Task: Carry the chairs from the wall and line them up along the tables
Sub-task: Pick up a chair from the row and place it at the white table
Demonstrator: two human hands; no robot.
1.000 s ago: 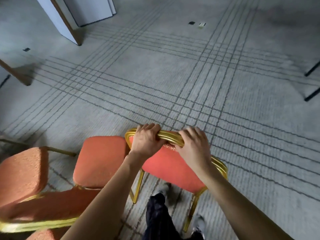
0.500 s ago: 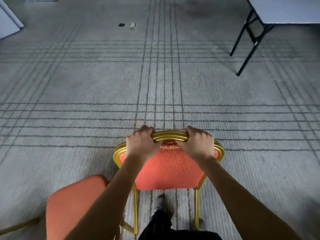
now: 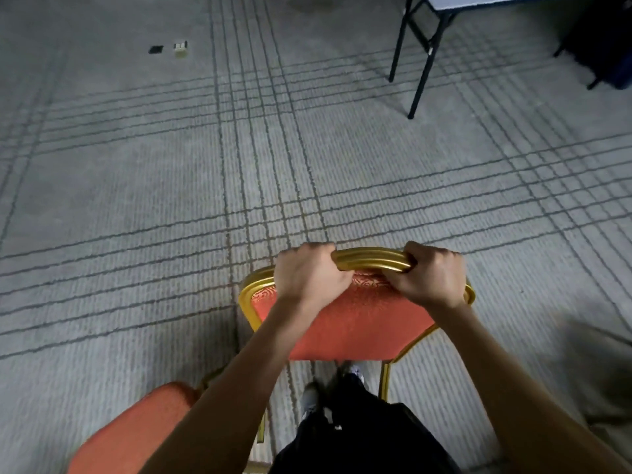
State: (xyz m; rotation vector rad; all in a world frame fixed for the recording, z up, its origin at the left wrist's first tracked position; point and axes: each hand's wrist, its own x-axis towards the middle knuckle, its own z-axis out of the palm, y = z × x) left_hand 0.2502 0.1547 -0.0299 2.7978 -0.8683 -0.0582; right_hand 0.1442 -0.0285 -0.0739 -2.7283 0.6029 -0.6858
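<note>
A banquet chair with a gold frame and orange-red padding is in front of me, low in the head view. My left hand grips the left part of its gold top rail. My right hand grips the right part of the same rail. The chair's seat and front legs are hidden under its back and my arms. A folding table with black legs stands at the far right, well ahead of the chair.
A second orange-red chair sits at the bottom left, beside my left arm. Two small floor outlets lie far ahead on the left. A dark object stands at the far right. Grey lined carpet lies between me and the table.
The view has swung right: the other chairs slid out to the left and the table came in at the upper right. Both hands keep the same grip on the rail.
</note>
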